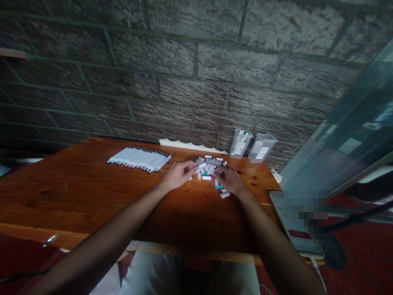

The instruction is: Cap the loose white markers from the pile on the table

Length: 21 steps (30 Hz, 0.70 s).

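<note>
A heap of short white marker caps (pixel 210 164) with coloured ends lies on the wooden table between my two hands. My left hand (pixel 179 174) reaches in from the left, thumb and forefinger pinched at a white cap (pixel 201 166) on the near left edge of the heap. From the right, my right hand (pixel 230 178) bends over the heap with its fingers curled down among the caps. Whatever its fingertips hold is too small and dim to make out. Left of the heap, a slanted row of white markers (pixel 139 159) with dark ends lies side by side.
Two clear plastic containers (pixel 241 143) stand at the back right against the stone wall (pixel 172 73). A tablet (pixel 296 223) with a white cable lies at the table's right edge. Along the wall runs a white wavy-edged strip (pixel 190 145). The wooden table (pixel 76 184) ends near my lap.
</note>
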Available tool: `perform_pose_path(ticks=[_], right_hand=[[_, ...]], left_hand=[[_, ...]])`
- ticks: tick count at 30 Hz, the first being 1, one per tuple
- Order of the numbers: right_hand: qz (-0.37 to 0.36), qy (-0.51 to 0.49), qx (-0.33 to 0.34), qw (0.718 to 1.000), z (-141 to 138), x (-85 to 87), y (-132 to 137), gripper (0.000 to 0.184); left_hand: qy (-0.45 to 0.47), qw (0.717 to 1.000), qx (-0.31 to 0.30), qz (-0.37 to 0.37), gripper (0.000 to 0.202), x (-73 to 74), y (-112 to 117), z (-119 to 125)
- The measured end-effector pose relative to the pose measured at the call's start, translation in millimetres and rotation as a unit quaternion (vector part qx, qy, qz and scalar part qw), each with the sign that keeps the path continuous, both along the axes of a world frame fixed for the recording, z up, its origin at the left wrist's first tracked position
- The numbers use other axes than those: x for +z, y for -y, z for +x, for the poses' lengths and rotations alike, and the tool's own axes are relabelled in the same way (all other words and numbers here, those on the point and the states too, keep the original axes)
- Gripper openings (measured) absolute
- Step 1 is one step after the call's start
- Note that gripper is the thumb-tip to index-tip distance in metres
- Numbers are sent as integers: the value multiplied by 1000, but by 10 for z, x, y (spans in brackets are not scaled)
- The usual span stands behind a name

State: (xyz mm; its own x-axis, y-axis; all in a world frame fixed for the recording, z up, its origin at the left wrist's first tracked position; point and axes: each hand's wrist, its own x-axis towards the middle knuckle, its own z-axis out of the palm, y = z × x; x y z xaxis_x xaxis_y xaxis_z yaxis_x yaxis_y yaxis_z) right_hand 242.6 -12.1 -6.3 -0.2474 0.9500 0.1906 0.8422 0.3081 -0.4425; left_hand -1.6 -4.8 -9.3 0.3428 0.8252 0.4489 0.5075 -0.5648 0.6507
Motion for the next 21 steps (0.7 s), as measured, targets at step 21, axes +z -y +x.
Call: perform_pose_path(ticks=[21], right_hand=[[4,-15,9,1000,6,-38,-26,28]], left_hand=[[-2,1000,6,10,39,-44,-40,-23]])
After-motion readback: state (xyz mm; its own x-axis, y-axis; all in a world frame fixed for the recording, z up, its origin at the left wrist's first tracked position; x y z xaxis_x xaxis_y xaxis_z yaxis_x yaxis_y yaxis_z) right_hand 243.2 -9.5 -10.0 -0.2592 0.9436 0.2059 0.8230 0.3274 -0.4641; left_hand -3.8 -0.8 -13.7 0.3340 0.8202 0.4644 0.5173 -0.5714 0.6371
